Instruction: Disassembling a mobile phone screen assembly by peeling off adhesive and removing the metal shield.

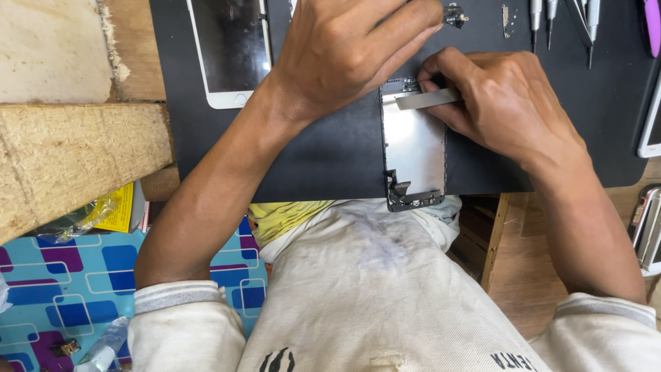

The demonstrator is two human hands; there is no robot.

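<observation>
On a black mat (330,165), phone screen assembly (414,148) under both hands, right hand (506,103) pinching tweezers (428,100), left hand (348,48) curled.

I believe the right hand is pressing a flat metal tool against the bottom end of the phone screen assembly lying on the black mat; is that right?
Not quite. The head view shows the right hand pressing the flat metal tool against the top end of the phone screen assembly, on the black mat.

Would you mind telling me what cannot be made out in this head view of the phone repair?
- Top end of the opened phone panel: covered by both hands.
- Left hand fingertips: hidden behind the hand; a grip cannot be judged.
- Flat metal tool: its far end is hidden in the right hand.
- Screwdrivers: cut off by the top edge.
</observation>
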